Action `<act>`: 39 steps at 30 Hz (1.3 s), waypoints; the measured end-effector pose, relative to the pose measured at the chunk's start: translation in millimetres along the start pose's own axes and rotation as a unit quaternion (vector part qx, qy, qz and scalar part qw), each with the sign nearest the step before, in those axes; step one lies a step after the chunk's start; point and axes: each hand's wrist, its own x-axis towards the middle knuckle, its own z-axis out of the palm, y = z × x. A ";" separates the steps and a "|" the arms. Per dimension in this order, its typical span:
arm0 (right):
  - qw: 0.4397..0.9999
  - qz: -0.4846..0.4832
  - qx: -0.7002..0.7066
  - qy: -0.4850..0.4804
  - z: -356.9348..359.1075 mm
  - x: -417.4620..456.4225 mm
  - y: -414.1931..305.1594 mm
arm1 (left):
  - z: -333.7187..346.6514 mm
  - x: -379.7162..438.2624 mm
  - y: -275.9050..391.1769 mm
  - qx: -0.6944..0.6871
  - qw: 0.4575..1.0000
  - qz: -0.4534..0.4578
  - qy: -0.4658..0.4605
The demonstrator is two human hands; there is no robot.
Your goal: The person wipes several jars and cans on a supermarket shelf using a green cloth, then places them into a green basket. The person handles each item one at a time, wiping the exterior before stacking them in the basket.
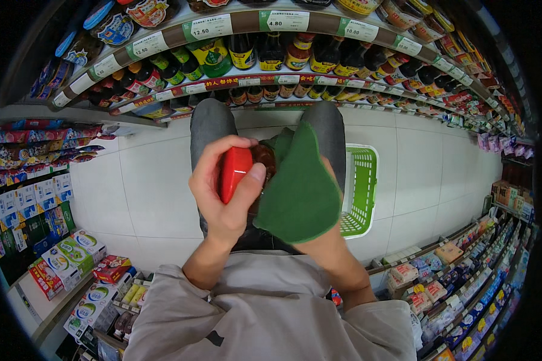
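My left hand (226, 194) grips a jar (263, 159) by its red lid (237, 173), thumb on the near side and fingers round the far side. Dark reddish-brown contents show through the jar's wall. A green cloth (300, 194) drapes over my right hand (327, 225) and lies against the jar's right side. The cloth hides most of that hand's fingers, though the hand appears to hold it. Both hands are above my lap, between my grey-trousered knees (213, 122).
A green and white plastic basket (374, 189) stands on the tiled floor (415, 180) by my right leg. Ahead, curved-looking shelves (253, 81) carry bottles and jars with price tags. Boxed goods (74, 257) are at the near left, and packaged goods (451, 289) fill shelves at the near right.
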 end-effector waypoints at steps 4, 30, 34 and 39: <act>0.984 -0.089 -0.154 0.009 18.5 -19.9 -6.7 | 0.1 1.3 -0.7 0.006 1.000 -0.012 0.025; 0.786 0.118 0.522 -0.310 15.0 -26.4 63.1 | -27.9 7.6 10.9 -0.209 0.961 0.023 -0.181; 0.751 0.140 0.565 -0.311 24.2 -33.8 56.5 | -24.2 10.5 -0.7 -0.276 0.941 -0.002 -0.197; 0.759 0.158 0.561 -0.290 33.0 -43.2 46.9 | -22.1 16.2 -13.5 -0.326 0.925 -0.002 -0.197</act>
